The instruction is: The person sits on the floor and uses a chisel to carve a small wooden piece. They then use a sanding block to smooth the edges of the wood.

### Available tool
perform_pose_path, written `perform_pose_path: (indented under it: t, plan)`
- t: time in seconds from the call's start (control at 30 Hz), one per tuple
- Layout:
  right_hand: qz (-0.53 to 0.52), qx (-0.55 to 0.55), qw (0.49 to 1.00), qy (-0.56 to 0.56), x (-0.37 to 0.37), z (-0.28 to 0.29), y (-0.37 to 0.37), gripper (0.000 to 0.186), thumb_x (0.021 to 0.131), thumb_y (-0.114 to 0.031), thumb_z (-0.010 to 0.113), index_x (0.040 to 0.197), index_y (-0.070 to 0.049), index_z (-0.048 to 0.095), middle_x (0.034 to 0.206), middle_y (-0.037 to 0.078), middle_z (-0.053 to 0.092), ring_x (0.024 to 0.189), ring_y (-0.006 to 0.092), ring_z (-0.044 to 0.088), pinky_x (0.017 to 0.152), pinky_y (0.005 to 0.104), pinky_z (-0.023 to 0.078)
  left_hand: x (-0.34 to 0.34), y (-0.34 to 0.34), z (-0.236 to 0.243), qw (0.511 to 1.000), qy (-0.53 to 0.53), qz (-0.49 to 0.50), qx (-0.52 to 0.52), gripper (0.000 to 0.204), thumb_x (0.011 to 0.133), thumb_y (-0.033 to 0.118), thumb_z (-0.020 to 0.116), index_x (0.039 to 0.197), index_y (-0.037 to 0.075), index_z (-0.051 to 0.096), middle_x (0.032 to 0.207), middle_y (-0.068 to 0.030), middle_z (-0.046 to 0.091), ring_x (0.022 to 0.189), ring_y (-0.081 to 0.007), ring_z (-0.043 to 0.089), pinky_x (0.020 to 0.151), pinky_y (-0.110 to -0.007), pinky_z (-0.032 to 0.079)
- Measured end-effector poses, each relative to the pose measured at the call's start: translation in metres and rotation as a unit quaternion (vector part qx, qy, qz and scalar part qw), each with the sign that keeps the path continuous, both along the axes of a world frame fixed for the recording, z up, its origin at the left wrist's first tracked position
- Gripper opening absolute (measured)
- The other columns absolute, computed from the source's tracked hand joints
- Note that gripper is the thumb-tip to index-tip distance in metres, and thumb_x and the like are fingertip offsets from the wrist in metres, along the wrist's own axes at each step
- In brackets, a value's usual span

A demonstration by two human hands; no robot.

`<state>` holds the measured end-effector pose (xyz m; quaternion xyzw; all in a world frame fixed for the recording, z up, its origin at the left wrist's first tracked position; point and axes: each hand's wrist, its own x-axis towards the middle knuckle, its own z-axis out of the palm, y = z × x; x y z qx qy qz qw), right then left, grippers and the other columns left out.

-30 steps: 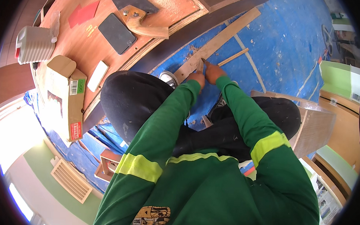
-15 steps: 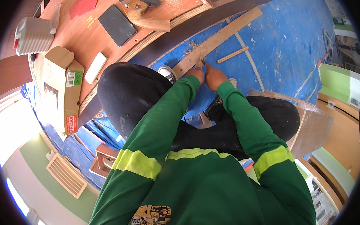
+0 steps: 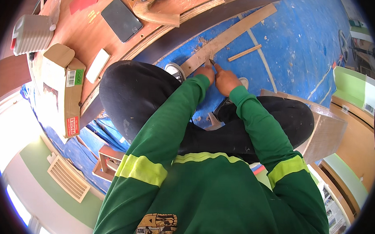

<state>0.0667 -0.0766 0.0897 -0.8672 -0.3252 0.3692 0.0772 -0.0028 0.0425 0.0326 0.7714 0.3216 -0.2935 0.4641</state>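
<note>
My right hand [image 3: 226, 82] is closed round a small dark pointed tool [image 3: 213, 63], which looks like a knife. Just left of it, my left hand [image 3: 206, 72] grips a short pale wooden piece [image 3: 208, 62]; the tool's tip is at that piece, though I cannot tell whether they touch. Both hands are at the near part of a long flat board [image 3: 250, 23] lying diagonally on the blue sheet [image 3: 295, 42]. A short wooden stick [image 3: 244, 53] lies to the right of the board. My crossed legs and shoes surround the work.
The raised plywood surface [image 3: 94, 37] at left holds a phone [image 3: 121, 20], white block [image 3: 97, 66], cardboard box [image 3: 65, 90], plastic jerrycan [image 3: 32, 34], red papers and a curved wooden piece [image 3: 154, 16]. A wooden box [image 3: 325, 131] is beside my right knee; another [image 3: 106, 161] is behind my left.
My right hand has drawn slightly back toward me with the tool. The left stays at the board. The surroundings have shifted a little upward in the picture.
</note>
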Motion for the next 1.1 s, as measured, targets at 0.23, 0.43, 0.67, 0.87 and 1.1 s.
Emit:
perform_pose_path:
  t: [0.23, 0.43, 0.67, 0.87, 1.1]
  plan:
    - [0.06, -0.034, 0.996, -0.048, -0.003, 0.004, 0.001, 0.057, 0.099, -0.014, 0.055, 0.153, -0.002, 0.043, 0.11, 0.033, 0.072, 0.102, 0.0513, 0.071, 0.09, 0.0594, 0.056, 0.003, 0.006, 0.006, 0.98, -0.054, -0.158, 0.112, 0.039, 0.098, 0.012, 0.053, 0.129, -0.012, 0.059, 0.114, -0.0338, 0.072, 0.096, -0.0447, 0.076, 0.081, -0.051, 0.063]
    - [-0.023, -0.006, 0.998, -0.056, 0.008, 0.0, 0.011, 0.055, 0.098, -0.013, 0.054, 0.151, -0.001, 0.044, 0.106, 0.035, 0.072, 0.1, 0.0521, 0.071, 0.089, 0.0596, 0.057, 0.003, 0.007, -0.001, 0.984, -0.034, -0.133, 0.115, 0.053, 0.08, 0.0, 0.077, 0.128, -0.013, 0.059, 0.113, -0.033, 0.073, 0.106, -0.0423, 0.075, 0.085, -0.048, 0.062]
    - [-0.014, -0.051, 0.999, 0.005, 0.021, -0.018, 0.015, 0.062, 0.098, -0.016, 0.051, 0.159, -0.012, 0.043, 0.123, 0.033, 0.07, 0.114, 0.0501, 0.069, 0.101, 0.0578, 0.054, -0.001, 0.005, -0.014, 0.997, -0.031, -0.03, 0.057, 0.042, 0.092, 0.009, 0.064, 0.127, -0.014, 0.059, 0.108, -0.0341, 0.074, 0.104, -0.0432, 0.075, 0.086, -0.051, 0.061]
    - [-0.053, -0.046, 0.997, 0.019, 0.026, -0.018, 0.015, 0.063, 0.097, -0.018, 0.052, 0.159, -0.011, 0.043, 0.124, 0.033, 0.07, 0.116, 0.0498, 0.068, 0.103, 0.0587, 0.052, -0.001, -0.006, -0.01, 0.994, -0.013, 0.109, -0.015, 0.057, 0.104, 0.036, 0.039, 0.109, -0.011, 0.071, 0.107, -0.0361, 0.072, 0.103, -0.045, 0.074, 0.087, -0.053, 0.06]
    - [-0.018, -0.05, 0.998, 0.017, 0.034, -0.028, 0.022, 0.068, 0.096, -0.017, 0.052, 0.163, -0.014, 0.039, 0.121, 0.034, 0.07, 0.115, 0.0496, 0.068, 0.101, 0.0567, 0.055, -0.004, -0.007, 0.001, 0.991, -0.028, 0.129, 0.006, 0.058, 0.104, 0.035, 0.038, 0.106, -0.011, 0.072, 0.103, -0.0359, 0.073, 0.103, -0.0457, 0.074, 0.088, -0.056, 0.058]
